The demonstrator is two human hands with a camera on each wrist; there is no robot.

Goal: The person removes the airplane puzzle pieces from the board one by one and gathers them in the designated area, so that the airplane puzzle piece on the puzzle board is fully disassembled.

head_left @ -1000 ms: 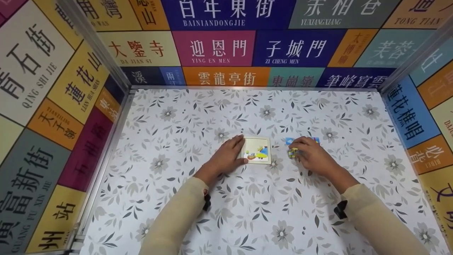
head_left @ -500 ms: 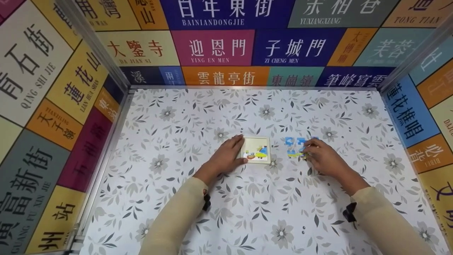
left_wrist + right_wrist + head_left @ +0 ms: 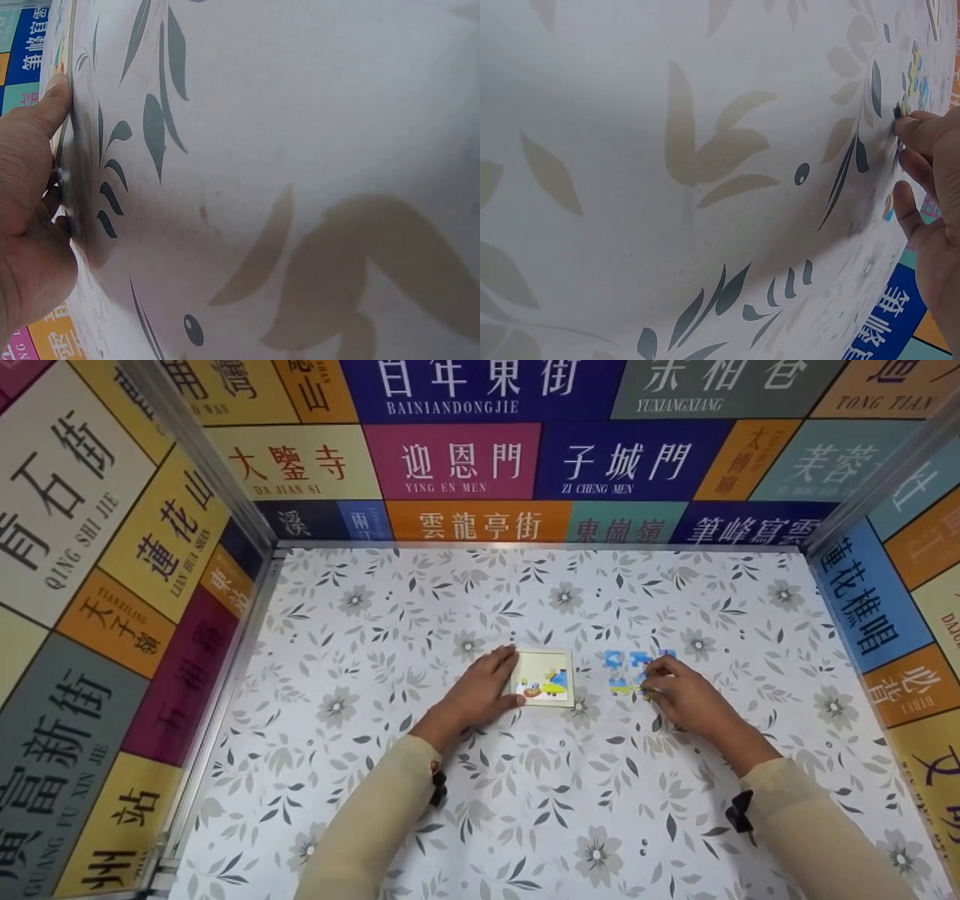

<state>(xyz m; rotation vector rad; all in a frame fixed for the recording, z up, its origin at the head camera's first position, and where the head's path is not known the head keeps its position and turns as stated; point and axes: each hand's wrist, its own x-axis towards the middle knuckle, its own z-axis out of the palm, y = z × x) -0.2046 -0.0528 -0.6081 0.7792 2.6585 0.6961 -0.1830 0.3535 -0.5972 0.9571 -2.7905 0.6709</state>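
In the head view my left hand point(image 3: 480, 686) holds the left side of a small square puzzle tray point(image 3: 570, 679), thumb at the near corner and fingers at the far one. The tray has a cream frame, with yellow, blue and red picture parts along its lower right. The left wrist view shows that thumb point(image 3: 54, 101) against the tray's edge. To the right, my right hand point(image 3: 682, 694) pinches a small jigsaw piece point(image 3: 900, 112) between thumb and index finger; its picture is mostly hidden. Several blue and yellow jigsaw pieces point(image 3: 613, 660) lie beside this hand, some partly covered by it.
The table point(image 3: 450, 810) has a white cloth with grey flowers and leaves. Upright panels with coloured street-name blocks point(image 3: 461, 463) enclose the back and both sides. A metal rail point(image 3: 525, 545) runs along the table's far edge.
My right hand has moved right from over the loose pieces, uncovering several of them, then shifted only slightly in the last half second. My left hand and the tray have stayed put.
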